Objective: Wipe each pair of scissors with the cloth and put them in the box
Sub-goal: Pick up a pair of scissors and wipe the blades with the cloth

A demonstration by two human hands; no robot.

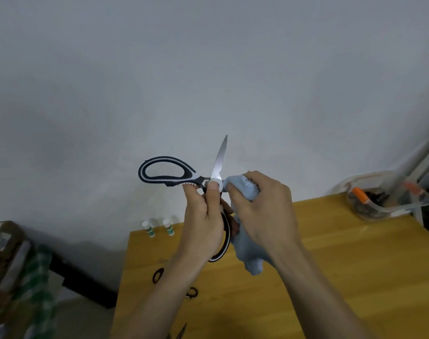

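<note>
I hold a large pair of black-and-white kitchen scissors [167, 171] spread wide open above the wooden table [330, 253]. My left hand [203, 216] grips them at the pivot and lower handle, thumb on the joint. One serrated blade [220, 159] points up. My right hand [259, 204] clutches a light blue cloth [245, 187] wrapped round the other blade, which is hidden inside it. The clear plastic box [389, 194] stands at the table's far right corner with dark and orange-handled things inside. More scissors lie on the table near my left forearm: dark handle loops [158, 275] and blade tips [181, 332] at the bottom edge.
Two small white bottles with green labels [158, 227] stand at the table's far left edge by the grey wall. A brown package and checked fabric [17, 272] sit off the table at lower left. Another small dark handle loop [192, 292] lies near my left arm.
</note>
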